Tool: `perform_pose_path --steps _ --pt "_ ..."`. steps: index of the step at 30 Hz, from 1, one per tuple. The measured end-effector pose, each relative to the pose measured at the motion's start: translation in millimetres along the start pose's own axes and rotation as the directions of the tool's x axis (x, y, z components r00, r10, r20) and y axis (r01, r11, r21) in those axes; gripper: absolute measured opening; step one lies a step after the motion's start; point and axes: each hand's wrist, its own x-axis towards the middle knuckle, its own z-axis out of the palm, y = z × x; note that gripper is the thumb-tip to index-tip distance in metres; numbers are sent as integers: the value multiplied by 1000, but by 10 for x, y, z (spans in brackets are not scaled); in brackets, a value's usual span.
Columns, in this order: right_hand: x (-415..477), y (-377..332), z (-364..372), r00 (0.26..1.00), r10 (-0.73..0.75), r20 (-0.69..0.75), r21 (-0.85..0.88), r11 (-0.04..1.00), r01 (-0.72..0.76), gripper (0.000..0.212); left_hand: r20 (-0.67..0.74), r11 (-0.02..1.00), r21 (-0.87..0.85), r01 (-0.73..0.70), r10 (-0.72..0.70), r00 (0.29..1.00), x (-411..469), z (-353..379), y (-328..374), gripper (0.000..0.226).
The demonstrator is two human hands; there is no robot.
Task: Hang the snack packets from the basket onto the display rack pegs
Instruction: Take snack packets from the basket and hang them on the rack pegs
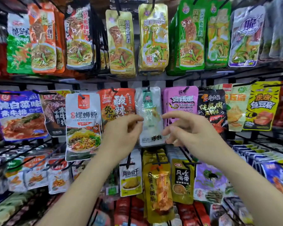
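At the centre of the frame, a white packet (149,111) hung from a black peg (148,88) in the middle row of the display rack (64,81), between an orange packet (116,101) and a pink packet (180,100). The left hand (124,129) reached its loosely curled fingertips to the packet's left edge - whether they pinched it could not be told. The right hand (191,132) hovered at the right edge - fingers relaxed and apart, the index tip just touching the film.
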Motion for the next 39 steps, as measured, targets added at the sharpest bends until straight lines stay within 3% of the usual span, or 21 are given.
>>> perform_pose_path --steps 4,8,15,20,24,29,33,36,39 --pt "-338 42 -286 999 -22 28 -43 999 23 24 -39 979 -202 -9 2 999 -486 30 170 12" --pt "-847 226 -594 995 55 89 -120 992 -44 22 42 974 -229 -3 13 999 -1053 306 424 26" --pt "-2048 749 -1129 944 308 119 -313 914 -258 17 265 957 -286 -46 125 956 -1929 919 789 17" --pt "-3187 1059 -1232 836 546 56 -473 752 -459 15 479 956 -286 -66 202 854 -2572 1342 993 16" --pt "-4333 1123 -1038 666 745 -43 -382 604 -700 17 709 956 -293 22 202 676 -3338 1619 1017 11" --pt "-5893 877 -734 353 874 -335 -111 336 -935 35 887 952 -273 137 193 420 -4447 1844 1058 30" --pt "-6997 485 -641 62 841 -538 132 156 -979 35 928 938 -285 200 217 303 -5131 1917 1438 22" --pt "-7639 215 -686 -148 775 -614 349 98 -932 36 952 933 -270 237 223 207 -5530 2047 1884 21" --pt "-8257 81 -841 -264 737 -623 462 74 -884 34 955 928 -276 248 238 176 -5917 2214 2353 25"
